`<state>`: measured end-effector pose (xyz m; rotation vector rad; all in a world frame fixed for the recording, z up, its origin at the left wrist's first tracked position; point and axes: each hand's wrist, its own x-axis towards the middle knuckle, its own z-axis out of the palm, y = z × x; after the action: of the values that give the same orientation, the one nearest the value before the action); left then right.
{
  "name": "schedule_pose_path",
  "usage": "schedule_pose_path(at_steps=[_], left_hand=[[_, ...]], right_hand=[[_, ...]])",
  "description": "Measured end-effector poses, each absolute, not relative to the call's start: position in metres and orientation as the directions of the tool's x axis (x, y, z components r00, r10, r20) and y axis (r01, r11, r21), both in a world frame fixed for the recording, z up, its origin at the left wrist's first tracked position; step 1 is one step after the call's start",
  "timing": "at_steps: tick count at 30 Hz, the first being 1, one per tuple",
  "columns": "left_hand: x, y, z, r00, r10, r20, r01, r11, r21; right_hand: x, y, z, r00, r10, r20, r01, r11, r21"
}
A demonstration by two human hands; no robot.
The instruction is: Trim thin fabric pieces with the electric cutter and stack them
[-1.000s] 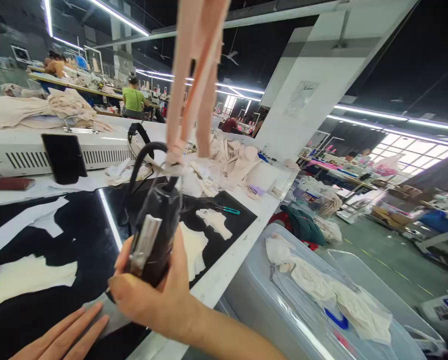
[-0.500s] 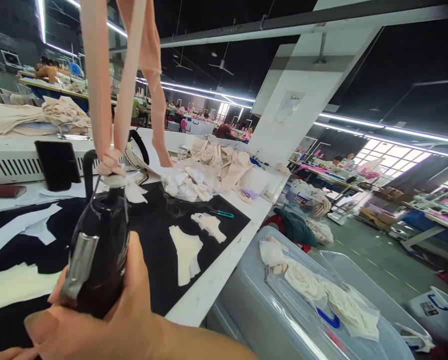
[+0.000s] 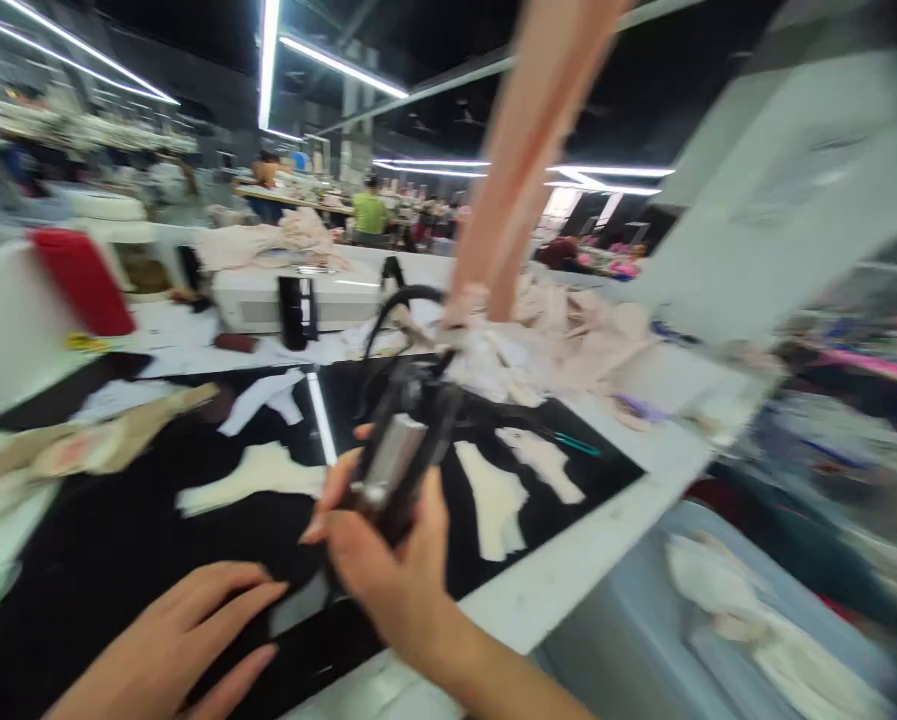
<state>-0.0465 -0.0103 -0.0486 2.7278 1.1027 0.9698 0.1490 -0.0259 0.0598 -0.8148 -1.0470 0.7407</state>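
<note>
My right hand (image 3: 388,570) is wrapped round a black corded hand tool (image 3: 399,450) with a silver metal plate on its side. Peach fabric strips (image 3: 523,170) are tied to the tool's top and run upward out of view. Its lower end is hidden by my fingers and blur. To its left, my left hand (image 3: 193,630) reaches over the black mat (image 3: 118,570) with fingers stretched out, holding nothing. Its fingertips are beside a pale translucent piece (image 3: 298,605). Cream cut pieces (image 3: 253,478) lie behind my hands, and more cream pieces (image 3: 491,500) lie to the right.
Teal thread snips (image 3: 577,443) lie at the mat's right. A phone (image 3: 298,312) leans on a white machine (image 3: 249,295) behind. Beige fabric (image 3: 583,325) is heaped at the back. A grey plastic bin (image 3: 620,600) stands right of the table; a white pillar (image 3: 800,180) rises beyond.
The view has swung left, and the tool appears lower and farther off, still in my right hand. My left hand, barely in view before, now shows over the mat with its fingers extended.
</note>
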Motion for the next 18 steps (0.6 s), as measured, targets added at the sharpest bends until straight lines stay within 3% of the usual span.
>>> schedule_pose_path(at_steps=[3, 5, 18], left_hand=[[-0.060, -0.023, -0.018, 0.655, 0.684, 0.321, 0.606, -0.729, 0.318], [-0.053, -0.022, -0.006, 0.655, 0.711, 0.255, 0.603, -0.696, 0.390], [-0.035, -0.022, -0.003, 0.615, 0.750, 0.245, 0.576, -0.639, 0.511]], right_hand=[[0.158, -0.026, 0.052, 0.302, 0.859, 0.415, -0.308, 0.499, -0.810], [0.164, -0.023, 0.044, 0.285, 0.853, 0.438, -0.309, 0.514, -0.800], [0.154, -0.019, 0.045, 0.250, 0.865, 0.434, -0.285, 0.494, -0.821]])
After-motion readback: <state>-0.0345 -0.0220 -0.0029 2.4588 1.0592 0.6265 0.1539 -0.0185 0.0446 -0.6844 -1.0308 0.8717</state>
